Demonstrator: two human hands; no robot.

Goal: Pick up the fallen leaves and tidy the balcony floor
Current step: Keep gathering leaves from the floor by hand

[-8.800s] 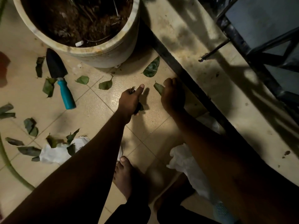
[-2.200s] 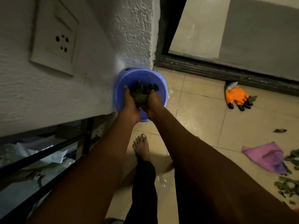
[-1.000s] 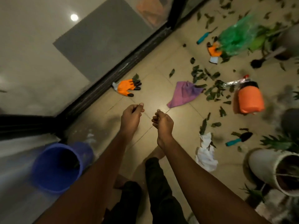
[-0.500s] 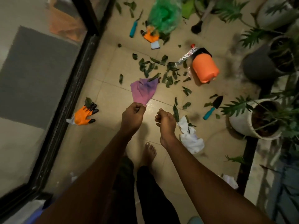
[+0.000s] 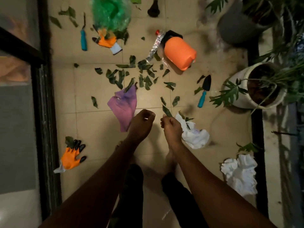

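- Purple cloth [image 5: 124, 106];
- Orange glove [image 5: 70, 156] with black fingertips, beside a dark door frame [image 5: 42, 129];
- Orange container [image 5: 180, 54], tipped over;
- Teal-handled trowel [image 5: 204, 89] near a white plant pot [image 5: 245, 104];
- Two crumpled white cloths [image 5: 195, 135] [image 5: 238, 175]

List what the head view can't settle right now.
- Left hand: fingers curled, dim; whether it holds anything is unreadable, head view.
- Right hand: leaf at its fingertips; pinched or lying on the floor behind, cannot tell.
- Green bag: cut by top edge, motion-blurred.
- Grey pot: blurred; contents unreadable.
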